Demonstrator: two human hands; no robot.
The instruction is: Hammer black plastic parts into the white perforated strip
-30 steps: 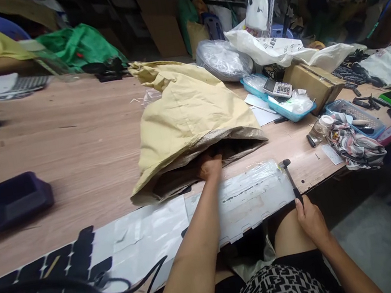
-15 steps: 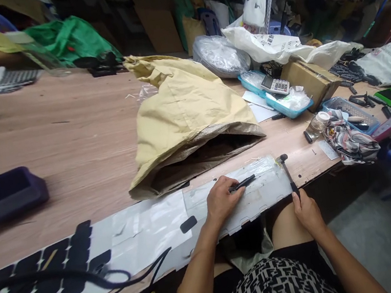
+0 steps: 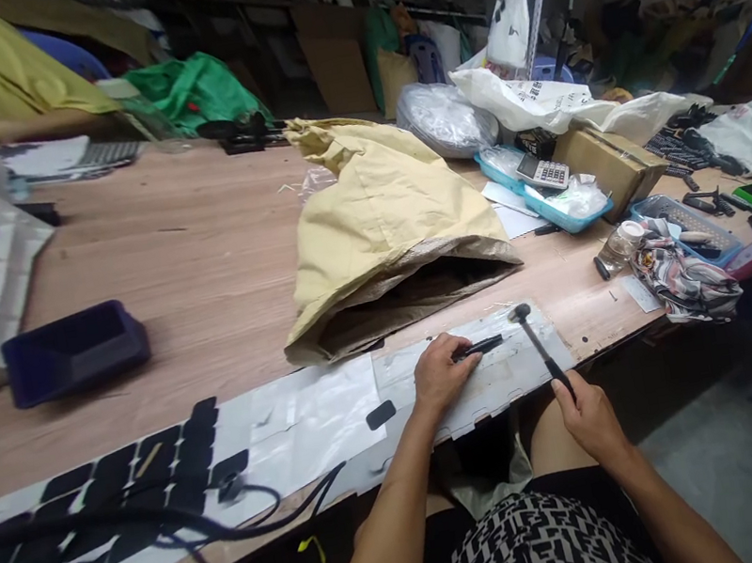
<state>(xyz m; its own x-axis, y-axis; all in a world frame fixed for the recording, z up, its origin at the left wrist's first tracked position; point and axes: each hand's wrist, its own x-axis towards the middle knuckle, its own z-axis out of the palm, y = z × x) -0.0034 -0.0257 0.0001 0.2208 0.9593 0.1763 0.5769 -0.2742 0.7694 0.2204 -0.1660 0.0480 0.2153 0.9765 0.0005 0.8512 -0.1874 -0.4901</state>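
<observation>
My left hand (image 3: pixel 442 372) is closed round one end of a slim black piece (image 3: pixel 487 345), whose other end points right; its exact kind cannot be made out. That hand rests on a pale, plastic-covered board (image 3: pixel 454 412) along the table's near edge. In my right hand (image 3: pixel 592 418) is a small hammer (image 3: pixel 542 347), gripped by its black handle. The hammer's head is just past the tip of the black piece; whether it touches the board I cannot tell. A flat black rounded plate (image 3: pixel 381 415) lies left of my left wrist.
A yellow cloth sack (image 3: pixel 385 204) lies beyond my hands, its mouth facing me. Rows of black plates (image 3: pixel 141 466) and a thick black cable (image 3: pixel 193 525) are at the left. A dark blue tray (image 3: pixel 77 353) stands farther back. A patterned cloth (image 3: pixel 682 276) lies right.
My right hand has brought the hammer's head leftward, closer to the black piece. My left hand keeps its hold. The camera view has turned left, so the table's things appear farther right.
</observation>
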